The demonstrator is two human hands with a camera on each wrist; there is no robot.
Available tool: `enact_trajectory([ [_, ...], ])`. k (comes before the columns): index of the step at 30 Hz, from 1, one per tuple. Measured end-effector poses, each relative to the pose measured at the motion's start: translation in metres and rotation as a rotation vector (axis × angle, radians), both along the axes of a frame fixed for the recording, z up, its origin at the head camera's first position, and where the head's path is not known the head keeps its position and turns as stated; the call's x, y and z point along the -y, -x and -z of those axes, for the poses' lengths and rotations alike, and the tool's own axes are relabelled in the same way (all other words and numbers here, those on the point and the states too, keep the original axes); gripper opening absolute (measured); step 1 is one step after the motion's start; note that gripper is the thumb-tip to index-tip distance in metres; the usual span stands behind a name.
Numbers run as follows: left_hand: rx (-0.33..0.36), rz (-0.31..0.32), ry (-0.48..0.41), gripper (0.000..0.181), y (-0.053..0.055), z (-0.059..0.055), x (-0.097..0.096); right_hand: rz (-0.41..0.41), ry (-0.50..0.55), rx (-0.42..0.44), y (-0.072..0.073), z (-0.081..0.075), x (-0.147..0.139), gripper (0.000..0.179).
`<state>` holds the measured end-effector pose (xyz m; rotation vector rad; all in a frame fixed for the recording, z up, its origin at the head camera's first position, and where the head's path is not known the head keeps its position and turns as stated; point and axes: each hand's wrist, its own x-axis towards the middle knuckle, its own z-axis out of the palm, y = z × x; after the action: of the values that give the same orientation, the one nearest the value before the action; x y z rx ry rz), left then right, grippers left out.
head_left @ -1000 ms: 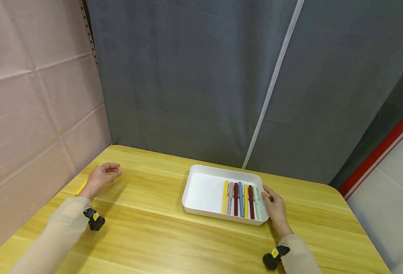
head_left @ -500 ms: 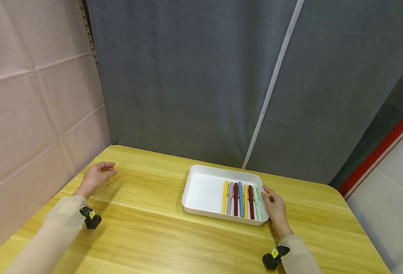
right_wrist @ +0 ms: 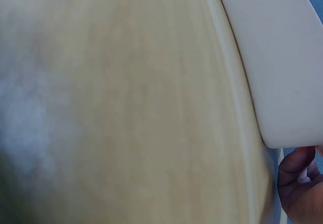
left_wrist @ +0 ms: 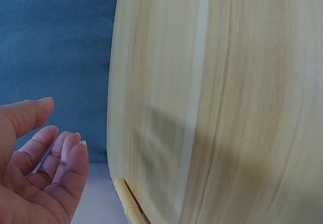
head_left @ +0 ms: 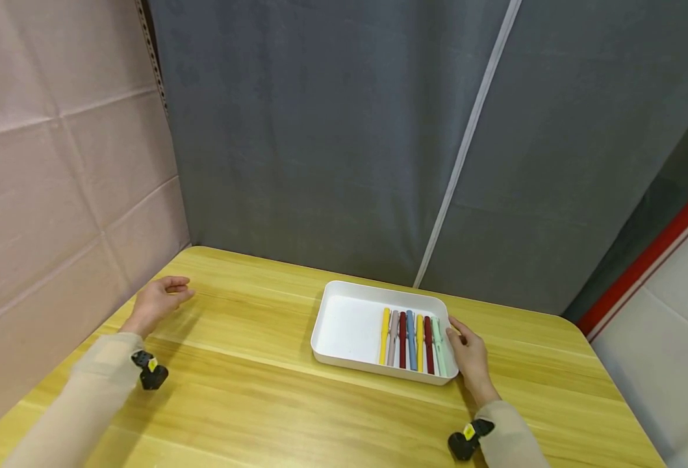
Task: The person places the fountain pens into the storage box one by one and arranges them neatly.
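My left hand (head_left: 155, 304) hovers near the table's left edge with its fingers loosely bent and nothing between them. In the left wrist view, a yellow pen (left_wrist: 130, 204) lies along the edge of the table, below and beside that hand (left_wrist: 43, 168); the hand and forearm hide it in the head view. My right hand (head_left: 470, 356) holds the right end of a white tray (head_left: 344, 325), thumb and fingertips at its rim. Inside the tray's right half, several pens (head_left: 412, 341) lie side by side: yellow, greyish-pink, dark red, blue and mint green.
The wooden table (head_left: 250, 390) extends between the hands and in front of the tray. A grey curtain (head_left: 320, 143) hangs along its back edge, and a pinkish cloth wall (head_left: 57, 195) borders the left. White panels with a red strip (head_left: 653, 253) stand at the right.
My left hand has drifted left, and the yellow pen seen beside it at first is now hidden in the head view. The right hand and the tray have stayed in place.
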<state>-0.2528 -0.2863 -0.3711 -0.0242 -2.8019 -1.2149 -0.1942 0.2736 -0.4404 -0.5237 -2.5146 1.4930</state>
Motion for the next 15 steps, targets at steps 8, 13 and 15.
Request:
enact_trajectory([
  [8, -0.015, 0.002, 0.017, 0.047, 0.0004, -0.0007, 0.005, -0.002, -0.007, -0.013, -0.0012, -0.0013, -0.0033, 0.043],
  [13, -0.009, -0.008, 0.053, 0.049, 0.0013, -0.0005, 0.0077, 0.002, -0.009, -0.018, -0.0014, -0.0012, -0.0053, 0.043],
  [15, -0.011, -0.012, 0.065, 0.049, 0.0009, -0.0004, 0.0086, 0.004, -0.015, -0.02, -0.0015, -0.0007, -0.0058, 0.042],
])
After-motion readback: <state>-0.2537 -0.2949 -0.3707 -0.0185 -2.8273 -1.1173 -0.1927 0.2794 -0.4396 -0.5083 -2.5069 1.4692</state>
